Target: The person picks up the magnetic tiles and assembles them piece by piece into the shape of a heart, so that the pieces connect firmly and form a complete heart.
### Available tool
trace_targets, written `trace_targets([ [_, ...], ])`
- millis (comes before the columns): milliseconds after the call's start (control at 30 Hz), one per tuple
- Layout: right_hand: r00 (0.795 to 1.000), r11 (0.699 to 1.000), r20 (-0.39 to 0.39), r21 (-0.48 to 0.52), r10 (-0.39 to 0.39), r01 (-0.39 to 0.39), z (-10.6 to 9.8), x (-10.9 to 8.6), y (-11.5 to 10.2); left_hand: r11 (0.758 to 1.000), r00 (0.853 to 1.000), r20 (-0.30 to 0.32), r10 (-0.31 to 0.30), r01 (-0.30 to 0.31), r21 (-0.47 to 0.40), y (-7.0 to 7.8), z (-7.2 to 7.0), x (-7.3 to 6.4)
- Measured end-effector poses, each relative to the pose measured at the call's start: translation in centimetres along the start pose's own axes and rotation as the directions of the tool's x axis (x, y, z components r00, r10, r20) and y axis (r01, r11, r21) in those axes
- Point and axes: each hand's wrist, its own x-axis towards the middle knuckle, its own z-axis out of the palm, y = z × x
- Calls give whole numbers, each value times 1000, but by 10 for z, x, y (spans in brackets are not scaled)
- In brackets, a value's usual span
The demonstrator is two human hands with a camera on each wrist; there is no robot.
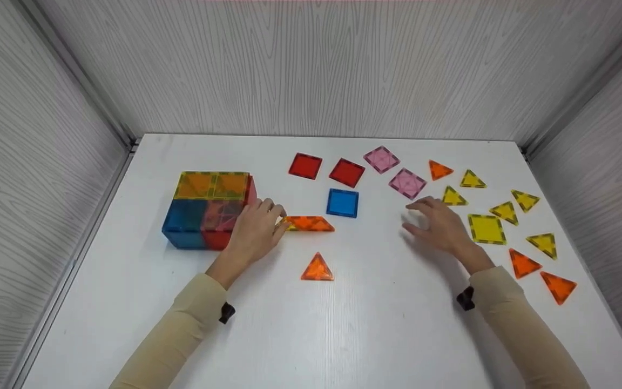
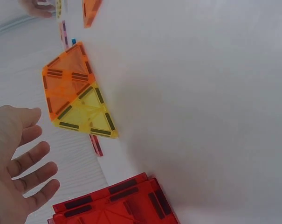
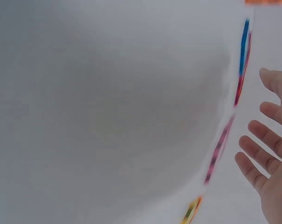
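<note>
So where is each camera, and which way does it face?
Head: worn on the head, facing forward and down at the table; left grip, right grip and sleeves show.
Left wrist: worn there, facing the orange-yellow strip; both grips show.
Right wrist: worn there, facing table and pink tiles; right grip shows.
Head and left wrist share that strip.

a see-through trapezoid [image 1: 311, 223], two orange triangles [image 2: 71, 63] and one yellow [image 2: 87, 113], stands long edge down on the table [image 1: 354, 335].
</note>
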Motion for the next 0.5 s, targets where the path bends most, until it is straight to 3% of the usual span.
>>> trace_targets([
  [100,994,994,-8,-7,113,-113,-8,-1,30,1000,1000,1,22,-22,5,11,0,-11],
  [200,974,974,9,-28,225,-225,-15,-1,52,999,998,33,47,-46,-23,21,6,-23],
  [367,935,936,32,-17,353,-353,-23,0,75,989,987,134,83,-66,-131,33,23,-37],
  [500,906,908,73,-8,417,-418,-24,5,84,985,968,223,118,-85,-153,36,35,-40],
])
